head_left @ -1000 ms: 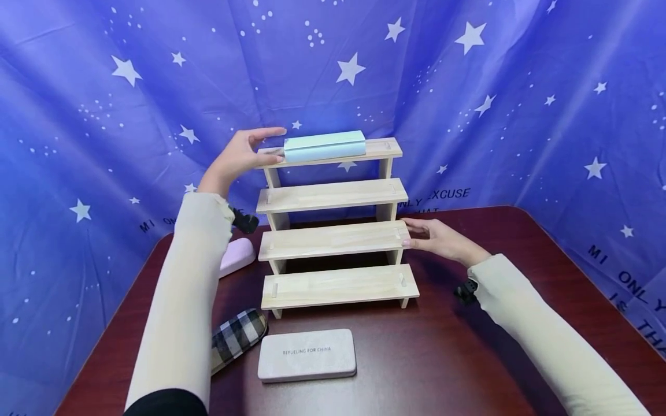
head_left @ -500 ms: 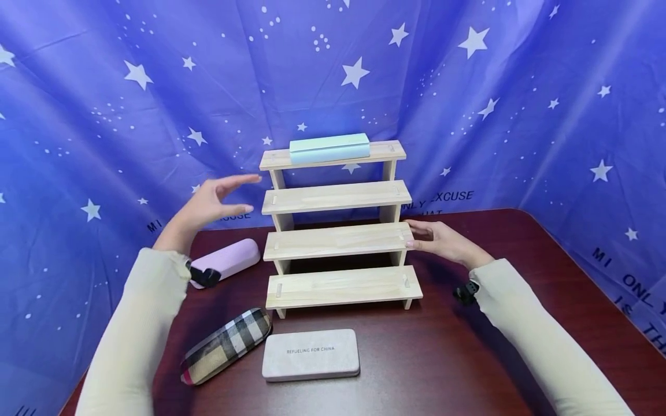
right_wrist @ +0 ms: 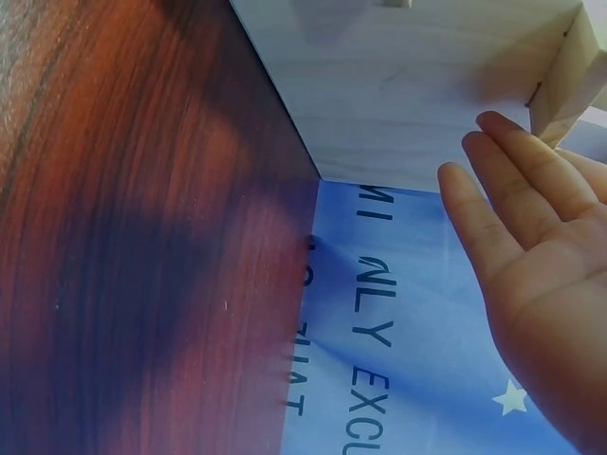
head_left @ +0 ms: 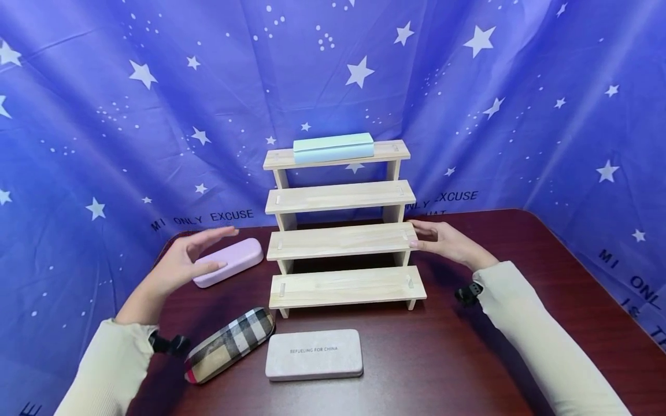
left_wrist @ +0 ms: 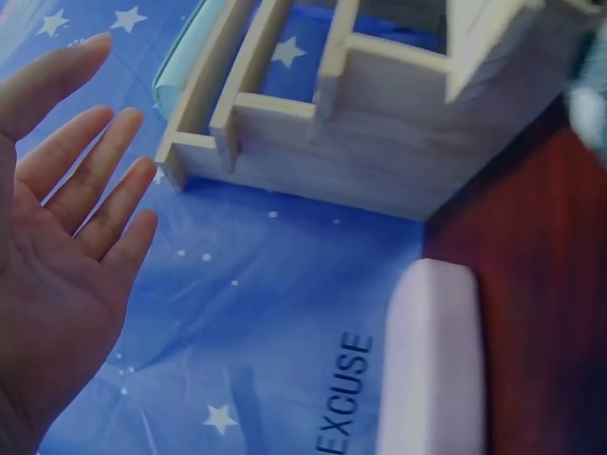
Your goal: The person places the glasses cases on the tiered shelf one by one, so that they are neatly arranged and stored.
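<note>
My left hand (head_left: 179, 266) is in the air with its fingers extended, holding nothing. In the head view it overlaps the near end of a lilac glasses case (head_left: 234, 261) on the table. My right hand (head_left: 450, 242) touches the right end of the second-lowest shelf of a four-step wooden display rack (head_left: 343, 241). Its fingers look mostly straight in the right wrist view; the thumb is hidden there. A pale mint glasses case (head_left: 333, 148) lies on the top shelf. In front of the rack lie a plaid glasses case (head_left: 231, 345) and a light grey glasses case (head_left: 314, 355).
The dark red-brown table (head_left: 416, 358) carries everything. A blue star-printed curtain (head_left: 208, 104) hangs behind and at both sides, close to the rack's back. Small black cameras (head_left: 169, 344) hang at both sleeves.
My left hand has come away from the mint glasses case on the top shelf and moved down and left to beside the lilac case. My right hand has stayed at the rack.
</note>
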Tool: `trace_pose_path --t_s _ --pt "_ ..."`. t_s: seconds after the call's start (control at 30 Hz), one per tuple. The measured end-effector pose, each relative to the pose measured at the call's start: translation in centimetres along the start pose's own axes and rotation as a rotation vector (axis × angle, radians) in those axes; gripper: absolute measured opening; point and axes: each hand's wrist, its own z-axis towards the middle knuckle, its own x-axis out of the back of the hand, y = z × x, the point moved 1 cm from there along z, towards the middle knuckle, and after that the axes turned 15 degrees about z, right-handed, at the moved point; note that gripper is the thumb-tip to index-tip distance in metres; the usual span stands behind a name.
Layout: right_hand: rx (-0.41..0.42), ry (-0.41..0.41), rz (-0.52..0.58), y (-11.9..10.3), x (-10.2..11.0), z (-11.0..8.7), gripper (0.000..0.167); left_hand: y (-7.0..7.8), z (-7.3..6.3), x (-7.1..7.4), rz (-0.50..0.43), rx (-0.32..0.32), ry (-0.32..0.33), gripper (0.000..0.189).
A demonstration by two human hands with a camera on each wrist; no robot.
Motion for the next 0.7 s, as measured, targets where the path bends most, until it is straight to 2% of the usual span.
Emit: trace_pose_path --t_s 0.17,0.33,0.57,0.7 --pt "0.021 -0.008 -0.009 0.2 -0.3 0.0 0.068 -0.1 -3.2 -1.8 -0.015 0.045 -0.009 0.059" --pt "0.020 -0.009 0.010 0.1 -0.5 0.1 0.067 -0.1 -6.3 -3.5 0.021 0.039 -0.046 0.057" --pt "0.025 0.002 0.014 0.1 -0.3 0.0 0.067 0.0 -9.4 -4.8 0.059 0.091 -0.091 0.060" --pt "0.015 0.008 0.028 0.2 -0.3 -0.3 0.067 -0.1 -11.0 -5.4 0.017 0.065 -0.121 0.061"
